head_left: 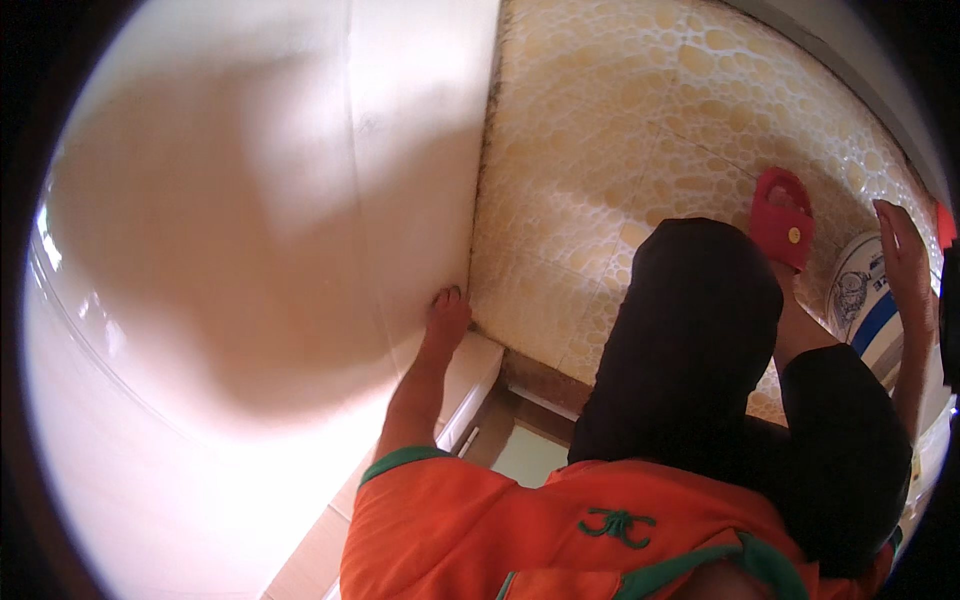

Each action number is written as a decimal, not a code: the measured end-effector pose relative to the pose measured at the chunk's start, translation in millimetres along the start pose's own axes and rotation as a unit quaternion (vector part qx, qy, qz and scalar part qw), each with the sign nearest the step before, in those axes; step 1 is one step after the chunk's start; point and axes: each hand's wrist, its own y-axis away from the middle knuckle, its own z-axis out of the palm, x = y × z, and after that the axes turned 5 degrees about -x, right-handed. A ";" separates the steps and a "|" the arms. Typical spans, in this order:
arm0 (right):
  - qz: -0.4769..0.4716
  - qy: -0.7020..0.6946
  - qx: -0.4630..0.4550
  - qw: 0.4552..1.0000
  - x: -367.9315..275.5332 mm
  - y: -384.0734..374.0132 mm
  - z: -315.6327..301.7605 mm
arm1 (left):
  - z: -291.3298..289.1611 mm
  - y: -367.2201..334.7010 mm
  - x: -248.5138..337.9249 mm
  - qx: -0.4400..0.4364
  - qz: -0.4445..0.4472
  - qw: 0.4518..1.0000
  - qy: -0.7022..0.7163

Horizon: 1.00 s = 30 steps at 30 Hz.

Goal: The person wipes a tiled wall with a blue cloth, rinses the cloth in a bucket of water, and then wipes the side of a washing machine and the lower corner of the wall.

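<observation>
My left hand [450, 310] is closed, with its fingers pressed to the pale tiled wall [375, 225] low down, close to where the wall meets the floor. A small dark greyish bit shows at the fingertips, too small to make out. On the far right my right hand [905, 250] hangs with its fingers stretched out and nothing visible in it. Beside it, partly behind the hand and forearm, stands a white bucket [852, 285] with a blue band and a printed picture.
The floor [580, 160] has yellowish pebble-patterned tiles, with a dark grimy line along the wall. A red slipper [778, 235] is on my foot, left of the bucket. A doorway sill [545, 380] lies between my left arm and my knee. Something red [945, 226] shows at the right rim.
</observation>
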 end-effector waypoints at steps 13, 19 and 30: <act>-0.029 -0.031 0.092 0.995 34.5 -10.9 4.3 | -170.2 -141.2 -39.5 0.274 -0.008 0.947 -0.166; 0.005 -0.018 0.088 0.996 30.6 -0.1 0.0 | 6.9 7.2 16.3 -0.056 0.035 0.976 -0.209; -0.003 0.027 0.056 0.998 32.4 -17.2 6.4 | -100.3 -114.9 -14.2 0.100 0.048 0.992 -0.067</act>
